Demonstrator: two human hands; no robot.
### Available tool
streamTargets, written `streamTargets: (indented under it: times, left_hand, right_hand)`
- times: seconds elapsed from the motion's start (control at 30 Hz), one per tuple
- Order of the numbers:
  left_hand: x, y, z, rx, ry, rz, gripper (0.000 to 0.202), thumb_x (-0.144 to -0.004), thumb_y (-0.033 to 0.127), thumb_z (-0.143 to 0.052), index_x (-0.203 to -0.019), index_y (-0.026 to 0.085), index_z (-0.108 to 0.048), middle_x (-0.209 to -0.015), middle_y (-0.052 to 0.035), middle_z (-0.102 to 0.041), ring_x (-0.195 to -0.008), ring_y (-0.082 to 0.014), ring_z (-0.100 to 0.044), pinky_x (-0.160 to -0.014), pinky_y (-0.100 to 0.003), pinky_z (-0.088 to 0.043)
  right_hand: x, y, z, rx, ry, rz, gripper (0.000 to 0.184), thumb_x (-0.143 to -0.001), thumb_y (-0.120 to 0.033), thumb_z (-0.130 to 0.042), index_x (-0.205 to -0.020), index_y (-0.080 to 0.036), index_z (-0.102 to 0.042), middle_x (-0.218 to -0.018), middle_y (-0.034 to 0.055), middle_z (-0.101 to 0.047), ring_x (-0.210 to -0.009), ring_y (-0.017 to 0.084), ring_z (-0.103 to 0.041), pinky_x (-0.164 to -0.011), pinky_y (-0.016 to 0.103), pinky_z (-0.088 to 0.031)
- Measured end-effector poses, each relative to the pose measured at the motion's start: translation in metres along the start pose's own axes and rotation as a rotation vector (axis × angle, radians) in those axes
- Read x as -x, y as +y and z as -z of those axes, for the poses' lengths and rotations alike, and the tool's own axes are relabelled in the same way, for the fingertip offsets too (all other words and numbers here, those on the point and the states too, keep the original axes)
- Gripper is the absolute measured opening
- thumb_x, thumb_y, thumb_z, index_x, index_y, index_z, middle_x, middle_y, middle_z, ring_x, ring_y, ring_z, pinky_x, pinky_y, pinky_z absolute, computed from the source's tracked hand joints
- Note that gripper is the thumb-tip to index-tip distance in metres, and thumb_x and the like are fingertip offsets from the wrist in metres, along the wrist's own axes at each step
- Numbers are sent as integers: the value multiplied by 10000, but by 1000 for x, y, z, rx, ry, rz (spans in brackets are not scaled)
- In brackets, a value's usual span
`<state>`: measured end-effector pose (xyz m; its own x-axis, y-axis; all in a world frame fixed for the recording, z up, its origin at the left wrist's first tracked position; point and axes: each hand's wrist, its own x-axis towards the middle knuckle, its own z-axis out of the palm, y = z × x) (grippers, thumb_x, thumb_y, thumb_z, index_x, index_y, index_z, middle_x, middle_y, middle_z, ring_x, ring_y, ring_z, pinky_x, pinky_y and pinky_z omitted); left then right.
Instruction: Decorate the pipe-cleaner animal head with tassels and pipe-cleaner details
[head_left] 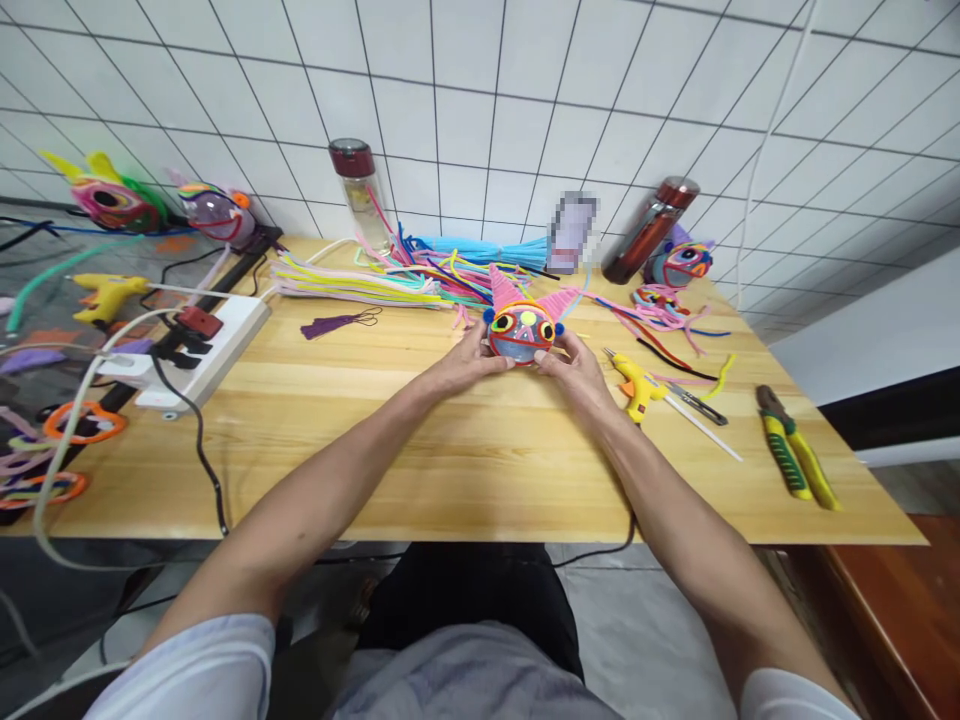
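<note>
Between my two hands sits a round clear ornament with a cat face (522,345), dressed in pipe cleaners: pink pointed ears, yellow-and-black eyes, a red mouth line and blue pompoms at the sides. My left hand (480,362) grips its left side, the thumb along the lower front. On the opposite side my right hand (567,362) holds it the same way, thumb near the bottom. The ornament is upright, low over the wooden table or resting on it; I cannot tell which. Fingers behind it are partly hidden.
Pipe cleaner bundles (360,283) lie behind. Right: a yellow glue gun (637,385), a utility knife (697,403), pliers (795,450) and a dark red flask (651,232). Left: a power strip (202,355) with trailing cords, a purple tassel (339,322) and another glue gun (111,297).
</note>
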<state>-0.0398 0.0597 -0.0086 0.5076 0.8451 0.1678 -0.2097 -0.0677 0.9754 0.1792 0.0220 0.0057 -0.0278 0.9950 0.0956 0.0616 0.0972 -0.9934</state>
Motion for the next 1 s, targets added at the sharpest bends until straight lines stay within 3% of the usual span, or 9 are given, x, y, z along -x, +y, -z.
streamTargets:
  times: [0.27, 0.57, 1.0]
  left_hand:
    - [1, 1, -1, 12, 13, 26, 919, -729, 439, -964, -1477, 195, -489, -1402, -163, -723, -1296, -351, -726, -1186, -540, -529]
    - [1, 3, -2, 20, 9, 25, 829, -711, 373, -949, -1395, 184, -522, -1425, -175, -708, -1319, -356, -705, -1188, -536, -513]
    - [1, -4, 4, -12, 5, 29, 782, -713, 343, -918, -1363, 185, -513, -1345, -155, -732, -1244, -340, -726, -1103, -489, -550]
  right_hand:
    - [-1, 1, -2, -33, -12, 0, 589, -734, -543, -926, -1204, -270, -698, -1335, 74, -767, -1064, 281, -766, -947, 446, -632]
    - [2, 1, -3, -59, -13, -4, 564, -711, -534, -948, -1137, -270, -689, -1249, 64, -802, -1112, 301, -771, -1021, 488, -622]
    - [2, 0, -3, -21, 4, -13, 587, -718, -563, -942, -1168, -273, -699, -1262, 70, -787, -1031, 279, -764, -940, 456, -639]
